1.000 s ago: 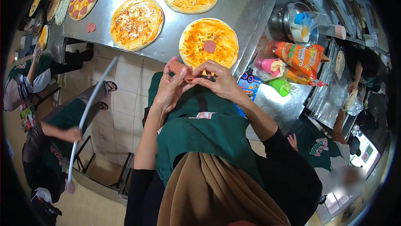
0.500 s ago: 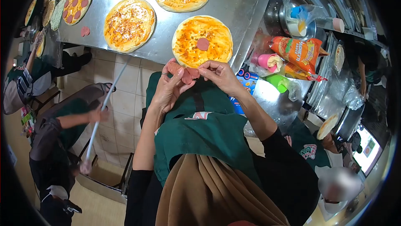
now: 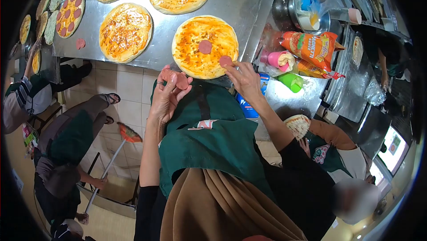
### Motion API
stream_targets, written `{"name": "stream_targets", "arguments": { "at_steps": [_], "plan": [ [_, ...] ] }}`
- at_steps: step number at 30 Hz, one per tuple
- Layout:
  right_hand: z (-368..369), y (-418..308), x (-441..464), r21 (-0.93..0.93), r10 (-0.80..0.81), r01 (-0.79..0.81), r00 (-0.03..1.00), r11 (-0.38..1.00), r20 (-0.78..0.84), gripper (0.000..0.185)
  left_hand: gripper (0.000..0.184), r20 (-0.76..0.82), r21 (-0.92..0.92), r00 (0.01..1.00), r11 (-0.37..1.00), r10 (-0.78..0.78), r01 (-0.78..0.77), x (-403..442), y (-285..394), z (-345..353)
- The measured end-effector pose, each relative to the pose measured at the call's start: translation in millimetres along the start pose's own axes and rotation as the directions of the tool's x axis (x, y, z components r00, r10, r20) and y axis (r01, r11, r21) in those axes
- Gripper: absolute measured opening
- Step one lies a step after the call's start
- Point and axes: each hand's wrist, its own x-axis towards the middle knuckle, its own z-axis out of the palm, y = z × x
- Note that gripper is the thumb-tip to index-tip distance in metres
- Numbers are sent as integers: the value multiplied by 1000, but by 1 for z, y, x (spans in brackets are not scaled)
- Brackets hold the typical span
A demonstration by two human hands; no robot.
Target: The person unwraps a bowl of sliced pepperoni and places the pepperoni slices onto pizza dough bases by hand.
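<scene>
A stack of pink meat slices (image 3: 182,81) rests in my left hand (image 3: 165,99), whose fingers curl round it near the table's front edge. My right hand (image 3: 244,81) pinches a single meat slice (image 3: 226,61) at the lower right edge of the nearest sauced pizza base (image 3: 189,58). Another round slice (image 3: 205,47) lies near the middle of that base. Further sauced bases, one of them (image 3: 126,32) to the left, lie on the metal table (image 3: 162,32). At the far left is a pizza with several slices (image 3: 70,15).
An orange sauce packet (image 3: 313,47), a pink bottle (image 3: 279,59) and a green bottle (image 3: 291,81) lie at the right beside a metal bowl (image 3: 327,25). One co-worker holds a broom (image 3: 106,170) at the left; another carries a pizza (image 3: 297,126) at the lower right.
My right hand has separated a slice from the stack and brought it to the base. The view has shifted. The broom's head now shows, and a co-worker's pizza has come closer at the right.
</scene>
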Motion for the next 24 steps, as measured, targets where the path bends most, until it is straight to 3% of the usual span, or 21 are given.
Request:
{"name": "stream_targets", "arguments": {
  "at_steps": [2, 5, 8, 11, 15, 21, 24],
  "plan": [
    [-5, -6, 0, 62, 62, -60, 998, 996, -22, 23, 51, 0, 4, 1000, 1000, -2, 2, 1, 1, 1],
    [-5, -14, 1, 453, 281, -294, 955, 842, 98, 22, 50, 31, -19, 999, 999, -28, 28, 2, 1, 5],
    [-15, -44, 19, 697, 232, -371, 928, 614, 291, 22, 58, 105, -40, 993, 997, -62, 67, 3, 1, 10],
    [-24, -71, 37, 731, 40, -223, 965, 645, 259, 22, 59, 122, -43, 990, 996, -67, 73, 2, -1, 18],
    [-18, -69, 42, 666, -26, -142, 972, 732, 235, 24, 60, 132, -32, 988, 996, -83, 88, 0, -2, 22],
    [-25, -68, 43, 681, 54, -213, 968, 700, 246, 21, 62, 133, 4, 985, 994, -106, 107, 1, -2, 27],
    [-13, -62, 37, 703, 25, -92, 994, 705, 105, 15, 63, 132, 6, 985, 994, -112, 112, 2, -3, 27]
  ]
}}
